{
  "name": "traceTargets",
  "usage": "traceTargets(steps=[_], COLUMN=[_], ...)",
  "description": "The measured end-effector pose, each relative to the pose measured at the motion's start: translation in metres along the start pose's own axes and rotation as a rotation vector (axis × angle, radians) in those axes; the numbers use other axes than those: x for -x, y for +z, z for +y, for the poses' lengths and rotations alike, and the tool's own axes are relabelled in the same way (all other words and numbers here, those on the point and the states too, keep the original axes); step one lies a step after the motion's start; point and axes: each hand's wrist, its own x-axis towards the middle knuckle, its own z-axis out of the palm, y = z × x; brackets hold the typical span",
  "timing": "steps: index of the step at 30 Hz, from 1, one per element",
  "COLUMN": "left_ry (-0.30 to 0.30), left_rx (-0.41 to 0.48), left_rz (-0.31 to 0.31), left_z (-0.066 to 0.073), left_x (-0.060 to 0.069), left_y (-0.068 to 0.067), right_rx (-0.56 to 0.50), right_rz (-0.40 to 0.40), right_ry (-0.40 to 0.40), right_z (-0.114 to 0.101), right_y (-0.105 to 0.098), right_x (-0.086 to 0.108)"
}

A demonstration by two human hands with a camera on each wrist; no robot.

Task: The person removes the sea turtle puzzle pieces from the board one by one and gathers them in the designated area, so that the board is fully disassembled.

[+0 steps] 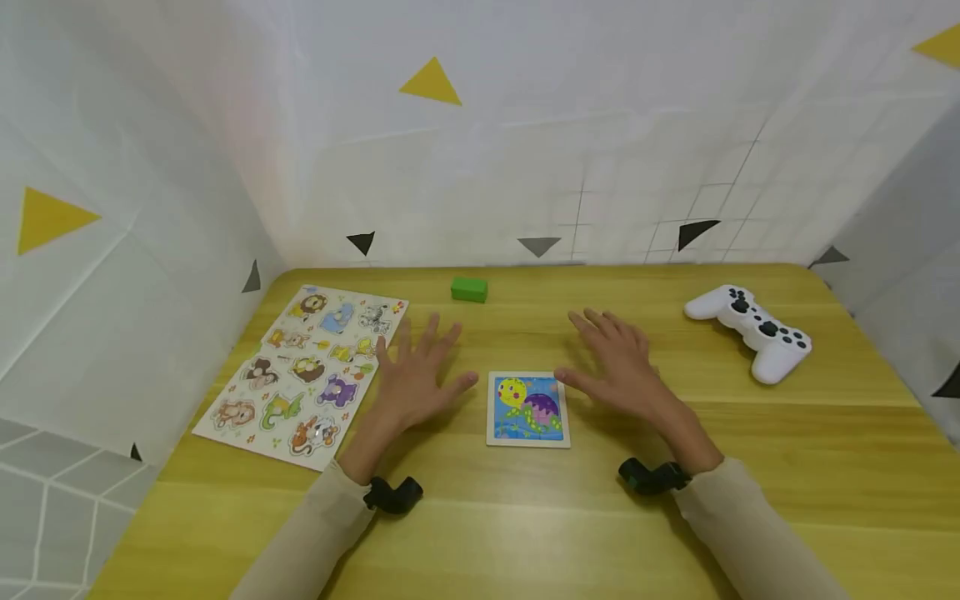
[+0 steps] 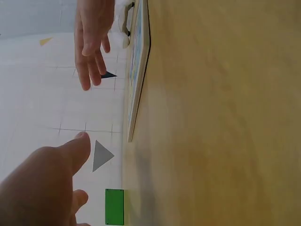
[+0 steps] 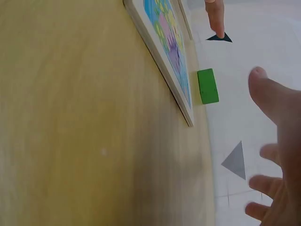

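A small square turtle jigsaw puzzle (image 1: 528, 410) in a pale wooden frame lies on the table between both hands. My left hand (image 1: 416, 375) is to its left with fingers spread and straight, holding nothing. On the other side my right hand (image 1: 617, 367) has its fingers extended, the thumb near the puzzle's upper right corner; whether it touches cannot be told from the head view. In the left wrist view the puzzle's edge (image 2: 137, 94) shows side-on. The right wrist view shows the puzzle (image 3: 169, 47) apart from the right thumb.
Two overlapping animal puzzle boards (image 1: 296, 396) lie at the left, close to the left hand. A green block (image 1: 469, 290) stands at the back middle. At the right rests a white game controller (image 1: 750, 329). A patterned white sheet (image 1: 495, 167) rises behind the table (image 1: 510, 533).
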Motion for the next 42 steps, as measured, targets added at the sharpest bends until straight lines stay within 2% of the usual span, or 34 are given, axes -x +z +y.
traceTargets(steps=[7,11,19,24,28,34,42], left_ry=[0.039,0.089,0.262,0.321,0.371,0.430,0.462], left_rx=[0.066,0.087,0.182,0.252,0.289,0.268,0.223], left_rz=[-0.089,-0.120,-0.107,-0.090,-0.106,-0.112,-0.095], left_z=[0.004,0.005,0.005,0.004,0.004,0.004,0.005], left_x=[0.000,0.001,0.002,0.003,0.004,0.005,0.005], left_y=[0.008,0.012,0.021,0.024,0.026,0.028,0.031], right_rx=[-0.061,-0.067,-0.093,-0.087,-0.072,-0.057,-0.078], right_rz=[-0.048,-0.081,-0.128,-0.137,-0.143,-0.151,-0.159], right_ry=[-0.064,-0.083,-0.119,-0.131,-0.138,-0.131,-0.147], right_z=[-0.006,-0.008,-0.011,-0.013,-0.013,-0.013,-0.011], right_y=[0.009,0.012,0.019,0.024,0.027,0.027,0.026], right_x=[-0.001,-0.002,-0.005,-0.008,-0.010,-0.012,-0.012])
